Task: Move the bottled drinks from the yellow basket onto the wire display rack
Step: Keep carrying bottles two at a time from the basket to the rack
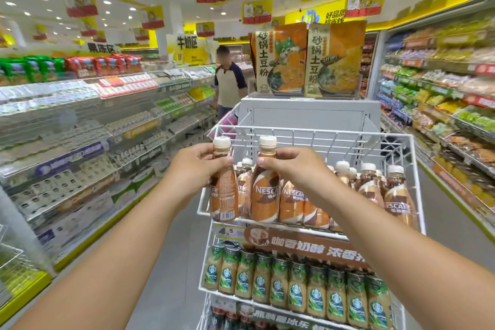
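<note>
A white wire display rack (pixel 412 158) stands at the end of a grey shelf unit (pixel 308 115), in a shop aisle with stocked shelves on both sides. Its top tier holds upright brown-and-cream coffee bottles with cream caps (pixel 399 195), crowded toward the right and the back. The tier below carries a row of green-labelled beige bottles (pixel 294 289), under a brown banner strip (pixel 308 244). Two large orange noodle packets (pixel 308 59) stand on top of the grey unit. A person in a beige and navy shirt (pixel 229 83) stands further down the aisle on the left, well apart from the rack. The yellow basket is out of view.

Both forearms reach forward from the bottom corners. The left hand (pixel 192 166) pinches the neck of a brown coffee bottle (pixel 223 190) at the rack's front left corner, barcode side facing the camera. The right hand (pixel 292 166) grips the neck of a second brown coffee bottle (pixel 265 190), its label facing front, just beside the first. Both bottles are upright at the front edge of the top tier; whether they rest on the wire cannot be told.
</note>
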`<state>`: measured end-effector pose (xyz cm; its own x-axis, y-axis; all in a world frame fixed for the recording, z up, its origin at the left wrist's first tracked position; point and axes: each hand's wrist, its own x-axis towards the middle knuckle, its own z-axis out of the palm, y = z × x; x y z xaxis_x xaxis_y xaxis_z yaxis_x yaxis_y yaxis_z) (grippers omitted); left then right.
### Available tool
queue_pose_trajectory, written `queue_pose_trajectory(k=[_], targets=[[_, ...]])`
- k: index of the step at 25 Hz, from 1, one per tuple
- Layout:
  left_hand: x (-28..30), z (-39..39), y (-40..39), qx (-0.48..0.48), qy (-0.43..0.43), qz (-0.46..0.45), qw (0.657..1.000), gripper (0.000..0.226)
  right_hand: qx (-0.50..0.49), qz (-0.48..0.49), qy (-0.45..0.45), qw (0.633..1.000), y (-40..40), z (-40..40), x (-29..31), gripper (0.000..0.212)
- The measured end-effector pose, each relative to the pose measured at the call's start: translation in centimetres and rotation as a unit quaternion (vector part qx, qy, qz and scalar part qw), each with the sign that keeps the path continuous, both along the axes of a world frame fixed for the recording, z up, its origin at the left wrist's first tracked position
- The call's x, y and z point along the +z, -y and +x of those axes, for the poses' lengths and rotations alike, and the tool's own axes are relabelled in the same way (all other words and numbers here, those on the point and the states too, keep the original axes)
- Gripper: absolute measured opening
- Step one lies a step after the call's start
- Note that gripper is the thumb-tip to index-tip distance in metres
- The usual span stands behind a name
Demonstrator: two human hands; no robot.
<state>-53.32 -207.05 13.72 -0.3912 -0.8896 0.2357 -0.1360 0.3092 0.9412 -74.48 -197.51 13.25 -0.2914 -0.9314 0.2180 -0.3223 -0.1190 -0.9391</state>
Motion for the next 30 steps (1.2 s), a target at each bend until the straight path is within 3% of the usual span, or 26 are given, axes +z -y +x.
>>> queue_pose_trajectory(k=[6,12,20,26,28,30], targets=[[-1.3,-1.4,8.0,-0.051,0.026,0.011,0.998,0.017,-0.042,0.006,0.011,0.999,5.6,0.1,-0.9,0.014],[-4.6,-3.5,12.8,-0.093,0.052,0.014,0.994,0.011,-0.092,0.034,-0.005,0.995,9.2,0.0,-3.2,0.022],[-5.9,-4.5,15.3,-0.093,0.110,0.002,0.990,0.009,-0.145,0.151,-0.150,0.966,11.8,1.1,-3.5,0.024],[-7.3,-5.4,15.5,-0.061,0.131,0.006,0.989,0.033,-0.227,0.209,-0.283,0.908,13.9,1.8,-3.9,0.055],[-7.9,-5.8,15.1,-0.042,0.118,-0.005,0.992,0.018,-0.242,0.192,-0.311,0.899,13.9,2.2,-4.1,0.052],[-8.3,-6.1,14.7,-0.029,0.099,-0.040,0.994,0.033,-0.253,0.178,-0.348,0.885,13.6,2.7,-4.7,0.042]])
